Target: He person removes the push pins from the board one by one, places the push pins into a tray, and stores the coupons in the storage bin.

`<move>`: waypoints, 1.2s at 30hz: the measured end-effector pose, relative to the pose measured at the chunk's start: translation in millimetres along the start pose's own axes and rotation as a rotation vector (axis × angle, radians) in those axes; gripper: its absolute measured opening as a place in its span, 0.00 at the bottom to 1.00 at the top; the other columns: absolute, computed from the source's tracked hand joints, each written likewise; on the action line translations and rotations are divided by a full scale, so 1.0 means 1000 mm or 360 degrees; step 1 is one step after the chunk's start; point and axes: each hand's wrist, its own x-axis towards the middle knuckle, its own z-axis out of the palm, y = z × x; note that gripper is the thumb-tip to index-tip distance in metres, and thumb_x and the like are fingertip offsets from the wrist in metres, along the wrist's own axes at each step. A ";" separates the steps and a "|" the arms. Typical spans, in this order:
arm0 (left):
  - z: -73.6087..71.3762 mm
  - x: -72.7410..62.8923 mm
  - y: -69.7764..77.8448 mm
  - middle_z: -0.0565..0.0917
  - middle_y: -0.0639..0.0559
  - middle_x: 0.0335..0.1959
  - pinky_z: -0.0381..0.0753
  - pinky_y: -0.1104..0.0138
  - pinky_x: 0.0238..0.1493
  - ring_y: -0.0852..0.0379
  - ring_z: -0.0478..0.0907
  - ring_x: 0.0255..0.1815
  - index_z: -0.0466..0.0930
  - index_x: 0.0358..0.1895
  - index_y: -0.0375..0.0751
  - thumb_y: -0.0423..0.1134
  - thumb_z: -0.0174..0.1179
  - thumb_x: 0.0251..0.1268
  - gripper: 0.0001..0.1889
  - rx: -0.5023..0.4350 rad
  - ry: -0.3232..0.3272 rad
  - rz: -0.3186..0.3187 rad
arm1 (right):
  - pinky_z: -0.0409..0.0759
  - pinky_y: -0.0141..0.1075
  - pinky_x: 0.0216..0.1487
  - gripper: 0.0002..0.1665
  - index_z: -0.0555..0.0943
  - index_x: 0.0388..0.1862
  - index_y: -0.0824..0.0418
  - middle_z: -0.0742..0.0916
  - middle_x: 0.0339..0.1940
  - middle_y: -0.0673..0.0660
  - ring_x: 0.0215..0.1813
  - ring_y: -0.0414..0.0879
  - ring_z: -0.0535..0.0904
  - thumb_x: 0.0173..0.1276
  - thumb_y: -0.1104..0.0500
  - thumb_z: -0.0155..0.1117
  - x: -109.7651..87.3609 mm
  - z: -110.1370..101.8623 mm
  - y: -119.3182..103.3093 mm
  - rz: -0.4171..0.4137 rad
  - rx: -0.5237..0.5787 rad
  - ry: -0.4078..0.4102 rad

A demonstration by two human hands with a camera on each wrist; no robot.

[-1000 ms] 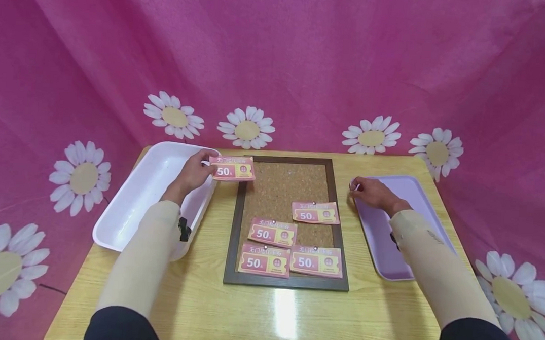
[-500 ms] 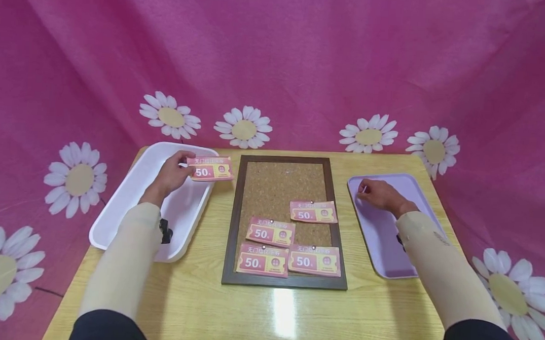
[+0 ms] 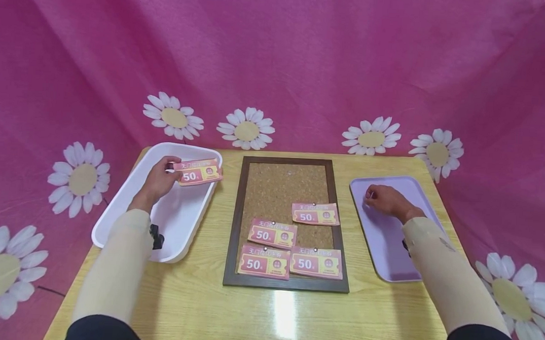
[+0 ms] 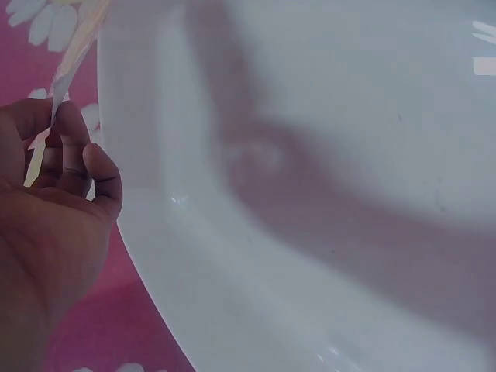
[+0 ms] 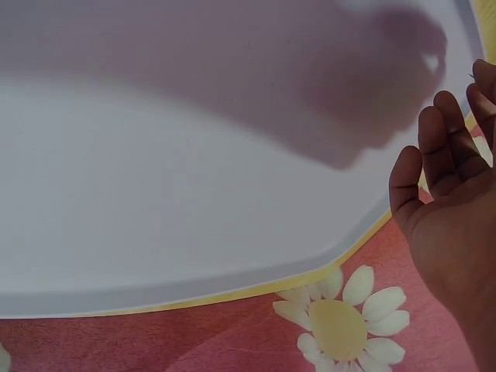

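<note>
Over the white plastic tray, my left hand pinches a pink-and-yellow coupon marked 50 by its left edge. Its thin edge shows between thumb and finger in the left wrist view. My right hand is above the purple tray, thumb and index finger pinched together. A tiny pointed tip, like that of a pushpin, sticks out at those fingertips in the right wrist view; the rest of it is hidden. Between the hands lies a dark-framed corkboard, with several like coupons pinned to its lower part.
The wooden table carries both trays and the board, the white tray at left and the purple at right. A pink curtain with daisies hangs behind and around the sides. Light glares off the table in front of the board.
My left hand has moved left with the coupon, from the board's upper left corner to over the white tray. My right hand has shifted from the purple tray's left rim further over that tray.
</note>
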 end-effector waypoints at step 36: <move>0.000 -0.004 -0.039 0.70 0.33 0.56 0.71 0.68 0.39 0.47 0.72 0.46 0.54 0.71 0.36 0.31 0.52 0.65 0.31 0.0050 -0.0106 -0.0176 | 0.71 0.52 0.50 0.11 0.77 0.42 0.63 0.82 0.38 0.61 0.42 0.55 0.75 0.68 0.56 0.58 -0.007 0.012 0.025 0.0091 0.0037 0.0024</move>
